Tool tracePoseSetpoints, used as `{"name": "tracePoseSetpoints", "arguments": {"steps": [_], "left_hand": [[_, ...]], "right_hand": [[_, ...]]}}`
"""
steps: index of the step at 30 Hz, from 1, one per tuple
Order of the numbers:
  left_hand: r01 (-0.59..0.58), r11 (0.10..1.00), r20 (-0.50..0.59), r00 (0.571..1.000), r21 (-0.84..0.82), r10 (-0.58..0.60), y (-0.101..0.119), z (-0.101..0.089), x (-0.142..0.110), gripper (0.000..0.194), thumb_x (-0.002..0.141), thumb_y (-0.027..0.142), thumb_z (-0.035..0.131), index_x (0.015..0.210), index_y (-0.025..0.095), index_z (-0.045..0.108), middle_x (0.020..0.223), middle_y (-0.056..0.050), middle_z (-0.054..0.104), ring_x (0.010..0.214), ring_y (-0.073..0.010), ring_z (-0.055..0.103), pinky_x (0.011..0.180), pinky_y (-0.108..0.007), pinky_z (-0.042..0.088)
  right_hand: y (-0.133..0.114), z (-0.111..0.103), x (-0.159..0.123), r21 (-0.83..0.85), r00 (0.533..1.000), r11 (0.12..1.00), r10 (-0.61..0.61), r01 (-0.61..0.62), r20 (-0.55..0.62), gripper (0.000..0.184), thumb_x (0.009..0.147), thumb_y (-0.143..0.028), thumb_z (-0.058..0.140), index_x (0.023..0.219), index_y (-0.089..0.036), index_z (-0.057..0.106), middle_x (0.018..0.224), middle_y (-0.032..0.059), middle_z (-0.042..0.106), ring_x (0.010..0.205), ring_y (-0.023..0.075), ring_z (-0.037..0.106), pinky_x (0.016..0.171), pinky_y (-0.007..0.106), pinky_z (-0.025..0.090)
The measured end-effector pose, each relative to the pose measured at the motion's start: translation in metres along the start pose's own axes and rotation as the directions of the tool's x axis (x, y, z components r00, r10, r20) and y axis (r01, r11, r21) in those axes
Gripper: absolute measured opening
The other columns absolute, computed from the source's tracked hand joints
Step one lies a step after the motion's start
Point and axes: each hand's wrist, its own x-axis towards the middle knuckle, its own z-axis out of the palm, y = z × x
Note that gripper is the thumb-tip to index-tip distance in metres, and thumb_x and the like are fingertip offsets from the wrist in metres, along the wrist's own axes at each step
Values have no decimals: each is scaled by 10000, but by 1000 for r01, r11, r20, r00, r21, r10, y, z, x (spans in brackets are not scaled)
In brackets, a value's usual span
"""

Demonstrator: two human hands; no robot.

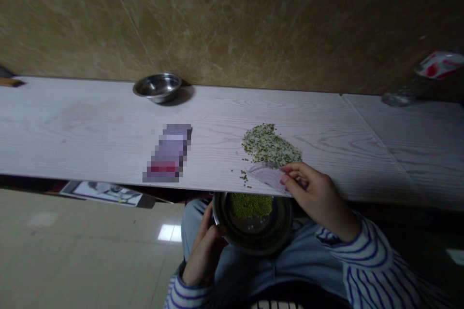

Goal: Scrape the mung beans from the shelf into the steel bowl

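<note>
My left hand [207, 247] grips the left rim of a metal bowl [255, 246], which sits over my lap just under the table's front edge. Green mung beans [252, 206] and a few white grains lie inside it. Pinched between the thumb and fingers of my right hand [314, 193] is a clear plastic protractor [267, 175]. It lies low over the tabletop, at the near side of a spread pile of mung beans mixed with white rice-like grains [270, 146]. Some loose green beans are scattered left of the protractor.
A second, smaller metal bowl [158, 88] stands by the wall on the white wood-grain table [90, 130]. Left of the pile lies a flat, pixelated rectangular thing [168, 153]. A clear bottle with a red and white label [439, 64] is at the back right. A shelf under the tabletop holds printed papers [105, 192].
</note>
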Motion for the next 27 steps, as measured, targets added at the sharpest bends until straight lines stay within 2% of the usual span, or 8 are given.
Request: {"name": "tracePoseSetpoints", "arguments": {"steps": [5, 13, 21, 27], "left_hand": [[-3, 1000, -24, 1000, -1, 3, 1, 0, -1, 739, 654, 185, 638, 1366, 290, 470, 1213, -79, 647, 986, -272, 606, 714, -333, 469], [-15, 999, -13, 1000, -34, 15, 1, -2, 1, 742, 636, 174, 647, 1352, 289, 492, 1213, -77, 649, 1051, -299, 599, 870, -412, 465], [-15, 1000, -7, 1000, -20, 15, 1, -3, 2, 701, 660, 192, 652, 1336, 307, 507, 1258, -77, 633, 1089, -307, 590, 872, -416, 471], [-12, 999, -5, 1000, -39, 12, 1, -2, 4, 732, 660, 178, 635, 1365, 288, 472, 1237, -80, 646, 1122, -310, 575, 911, -425, 460]], "right_hand": [[-2, 2, 2, -7, 1000, 1000, -25, 25, 0, 167, 848, -307, 563, 952, -196, 632, 779, 45, 693, 710, 180, 682, 625, 278, 530], [-7, 6, 6, -2, 999, 999, -47, 47, 4, 170, 847, -299, 565, 955, -188, 633, 774, 44, 692, 693, 172, 681, 622, 269, 532], [-3, 7, 11, -2, 999, 1000, -28, 28, -46, 155, 842, -296, 575, 950, -194, 619, 752, 40, 689, 681, 177, 678, 608, 270, 533], [-14, 16, 9, -47, 994, 996, -81, 77, -74, 138, 839, -268, 568, 942, -194, 622, 780, 43, 703, 705, 172, 676, 644, 273, 533]]}}
